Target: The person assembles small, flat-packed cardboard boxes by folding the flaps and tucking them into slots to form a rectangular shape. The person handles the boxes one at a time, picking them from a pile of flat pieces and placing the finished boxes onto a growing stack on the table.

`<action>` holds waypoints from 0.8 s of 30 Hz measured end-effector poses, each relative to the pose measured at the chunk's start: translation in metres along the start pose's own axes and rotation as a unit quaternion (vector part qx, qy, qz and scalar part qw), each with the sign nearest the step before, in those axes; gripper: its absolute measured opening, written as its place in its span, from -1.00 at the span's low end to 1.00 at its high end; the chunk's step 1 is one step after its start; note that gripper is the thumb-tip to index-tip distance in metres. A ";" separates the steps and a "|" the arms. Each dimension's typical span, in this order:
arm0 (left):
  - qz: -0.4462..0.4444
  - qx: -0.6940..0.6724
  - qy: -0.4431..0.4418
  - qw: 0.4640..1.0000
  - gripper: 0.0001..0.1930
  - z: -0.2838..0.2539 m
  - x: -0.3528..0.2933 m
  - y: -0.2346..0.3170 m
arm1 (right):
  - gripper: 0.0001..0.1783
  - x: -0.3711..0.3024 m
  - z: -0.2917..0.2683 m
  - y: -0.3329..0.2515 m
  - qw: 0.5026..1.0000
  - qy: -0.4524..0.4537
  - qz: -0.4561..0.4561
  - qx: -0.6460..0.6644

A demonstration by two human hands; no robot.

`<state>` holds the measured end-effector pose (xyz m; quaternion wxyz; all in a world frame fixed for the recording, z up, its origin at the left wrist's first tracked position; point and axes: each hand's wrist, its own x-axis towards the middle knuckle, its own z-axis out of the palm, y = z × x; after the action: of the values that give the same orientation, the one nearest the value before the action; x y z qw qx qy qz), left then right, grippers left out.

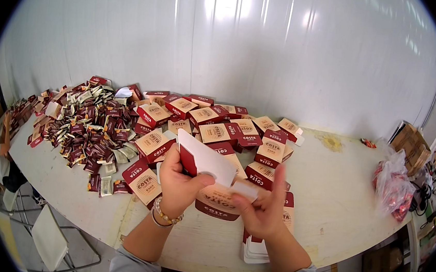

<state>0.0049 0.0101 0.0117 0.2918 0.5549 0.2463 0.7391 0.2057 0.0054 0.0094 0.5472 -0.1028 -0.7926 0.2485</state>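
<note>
Between my two hands is a red and cream cardboard carton (216, 198), partly folded, its white inner flap (206, 158) raised on the far left side. My left hand (180, 183) grips the carton's left edge, with the thumb on its face and the fingers behind. At the opposite end, my right hand (263, 215) pinches a small pale end flap (245, 189) near the thumb. Its index finger points up, and the fingertips are slightly blurred. A stack of flat cartons (255, 253) lies under my right wrist, partly hidden.
Many folded cartons (217, 133) are heaped behind my hands. A large pile of small dark red and pale sachets (87, 124) covers the table's left side. At right are a plastic bag (394, 185) with red contents and a brown box (410, 147). Another person (1, 148) sits far left.
</note>
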 end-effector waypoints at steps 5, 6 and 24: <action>0.064 0.070 -0.045 0.994 -0.16 0.017 0.005 0.003 | -0.24 0.011 0.004 -0.002 0.967 0.183 0.106 0.140; 0.075 0.069 -0.071 0.992 -0.15 0.019 0.004 0.003 | -0.29 0.014 -0.002 -0.001 0.959 0.199 0.128 0.154; 0.005 0.051 -0.204 0.978 -0.75 -0.001 -0.010 -0.005 | -0.82 0.009 -0.015 0.016 0.985 0.098 0.110 0.092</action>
<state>0.0064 0.0067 0.0011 0.3039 0.7091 0.2163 0.5983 0.2142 0.0273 0.0124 0.5989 -0.1621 -0.6928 0.3676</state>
